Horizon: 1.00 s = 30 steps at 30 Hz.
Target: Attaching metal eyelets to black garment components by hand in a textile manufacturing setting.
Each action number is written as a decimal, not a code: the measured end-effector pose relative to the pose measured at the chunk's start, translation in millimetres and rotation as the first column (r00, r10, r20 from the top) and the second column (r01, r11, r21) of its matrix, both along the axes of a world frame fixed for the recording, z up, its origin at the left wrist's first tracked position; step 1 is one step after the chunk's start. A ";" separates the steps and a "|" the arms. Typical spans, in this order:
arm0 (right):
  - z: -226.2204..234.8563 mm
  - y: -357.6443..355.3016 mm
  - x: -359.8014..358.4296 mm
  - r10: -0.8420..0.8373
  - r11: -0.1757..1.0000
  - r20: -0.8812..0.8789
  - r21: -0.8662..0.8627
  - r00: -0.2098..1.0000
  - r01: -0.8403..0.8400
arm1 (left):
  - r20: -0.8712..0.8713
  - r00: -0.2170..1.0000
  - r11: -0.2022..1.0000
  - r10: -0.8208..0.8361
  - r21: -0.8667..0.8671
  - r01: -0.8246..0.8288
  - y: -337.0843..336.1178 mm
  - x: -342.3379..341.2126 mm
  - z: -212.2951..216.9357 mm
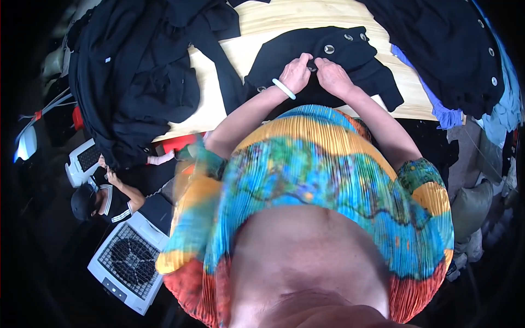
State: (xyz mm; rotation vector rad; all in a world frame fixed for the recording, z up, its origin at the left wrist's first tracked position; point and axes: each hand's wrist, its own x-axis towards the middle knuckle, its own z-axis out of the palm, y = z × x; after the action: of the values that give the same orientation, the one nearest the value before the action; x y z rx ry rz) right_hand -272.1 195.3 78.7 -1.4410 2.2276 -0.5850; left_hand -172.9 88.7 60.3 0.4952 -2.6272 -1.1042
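A black garment (279, 52) lies spread on the wooden table in front of me, with several large round light-rimmed buttons (328, 49) along it. My left hand (296, 75), a pale bangle on its wrist, is closed with its fingertips pinching the cloth. Close to its right, my right hand (333, 78) is closed too, pinching the same garment. Part of a round button (311, 69) shows between the two sets of fingertips. The fingers hide most of that button and the fabric under them.
Black garments (136, 60) heap up at the left and hang over the edge of the wooden table (262, 19). Another buttoned black garment (443, 44) and blue cloth (437, 106) lie at right. A person (106, 199) and a white fan unit (131, 259) are at lower left.
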 end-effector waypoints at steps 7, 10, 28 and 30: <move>-4.0 2.3 -20.7 0.068 0.997 0.564 -0.072 0.823 -0.034 | 0.128 0.968 0.922 -0.216 0.353 0.159 -27.4 -3.9 12.5; 4.5 0.7 -23.3 0.015 0.994 0.556 -0.097 0.831 0.047 | 0.232 0.914 0.686 -0.332 0.724 0.066 -47.9 -12.8 30.8; 11.8 20.9 -33.1 -0.226 0.969 0.238 -0.039 0.945 0.242 | 0.496 0.866 0.984 -0.071 0.176 -0.020 -30.3 -91.0 -0.5; 9.4 18.3 -32.2 -0.271 0.957 0.263 -0.028 0.926 0.288 | 0.455 0.888 0.982 -0.057 0.187 -0.032 -27.7 -93.0 -4.8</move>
State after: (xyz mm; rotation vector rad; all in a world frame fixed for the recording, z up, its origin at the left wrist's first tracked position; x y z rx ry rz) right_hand -304.3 213.6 88.2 -1.0117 2.2327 -0.8918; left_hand -265.9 61.0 55.5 0.8791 -2.9321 -1.3966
